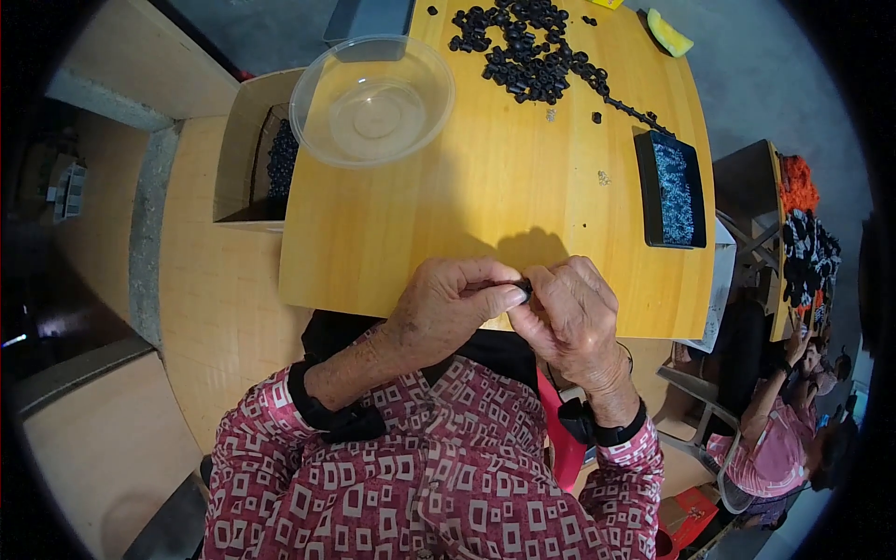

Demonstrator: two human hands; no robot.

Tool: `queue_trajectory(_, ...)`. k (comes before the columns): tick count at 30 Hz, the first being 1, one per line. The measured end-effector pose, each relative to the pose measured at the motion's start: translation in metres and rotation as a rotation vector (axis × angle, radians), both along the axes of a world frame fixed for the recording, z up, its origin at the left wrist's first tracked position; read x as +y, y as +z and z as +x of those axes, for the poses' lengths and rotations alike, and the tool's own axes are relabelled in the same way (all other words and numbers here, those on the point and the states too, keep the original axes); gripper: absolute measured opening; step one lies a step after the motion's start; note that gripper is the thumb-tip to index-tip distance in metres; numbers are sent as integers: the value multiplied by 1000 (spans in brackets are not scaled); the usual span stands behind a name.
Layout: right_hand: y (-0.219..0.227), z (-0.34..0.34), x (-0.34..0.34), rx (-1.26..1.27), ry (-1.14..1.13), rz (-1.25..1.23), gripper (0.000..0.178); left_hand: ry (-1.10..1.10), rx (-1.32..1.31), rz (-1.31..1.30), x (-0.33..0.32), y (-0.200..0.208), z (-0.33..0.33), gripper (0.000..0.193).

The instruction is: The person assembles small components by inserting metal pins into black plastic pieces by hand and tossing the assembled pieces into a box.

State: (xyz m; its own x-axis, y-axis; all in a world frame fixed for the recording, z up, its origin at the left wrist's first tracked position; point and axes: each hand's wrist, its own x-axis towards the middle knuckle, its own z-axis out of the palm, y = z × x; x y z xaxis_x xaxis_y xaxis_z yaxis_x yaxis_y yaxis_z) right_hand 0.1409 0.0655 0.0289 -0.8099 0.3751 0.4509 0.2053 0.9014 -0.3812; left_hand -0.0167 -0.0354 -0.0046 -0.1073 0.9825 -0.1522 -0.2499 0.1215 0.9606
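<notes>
A small black part [525, 288] is pinched between my two hands above the table's near edge; my fingers hide most of it. The thumb and forefinger of my left hand [450, 297] grip it from one side. My right hand [574, 313] has its curled fingers closed on it from the other side. Farther back on the wooden table [392, 233] lies a pile of small black ring-shaped parts [527, 70]. A black tray [656, 201] at the right holds many tiny shiny pieces [674, 191].
A clear round plastic bowl [308, 117] stands at the back left, beside a cardboard box [245, 140] with dark parts inside. Tiny pale pieces [604, 177] lie on the tabletop. A yellow-green fruit slice [669, 35] is at the far right. Another person [770, 439] sits at the right.
</notes>
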Motion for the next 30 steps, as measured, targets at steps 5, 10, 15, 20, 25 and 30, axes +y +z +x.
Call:
queue_trajectory(5, 5, 1, 6, -69, 68, 61, 30, 11, 37, -41, 1, -2, 2, 18)
queue_trajectory(10, 9, -3, 8, -160, 77, 168, 32, 24, -11, -57, 3, 0, 0, 20)
queue_trajectory(15, 8, -5, 7, -146, 44, 228, 34, 9, -138, -58, 4, 4, -4, 23)
queue_trajectory(20, 13, -5, 8, -78, -24, -60, 31, 0, -257, -90, 4, 2, -7, 23)
queue_trajectory(25, 0, 4, 11, 83, -9, -474, 27, 4, -362, -119, 6, 4, -10, 26)
queue_trajectory(30, -3, 5, 17, 99, 45, -612, 24, -46, -348, -112, 5, 0, -12, 25)
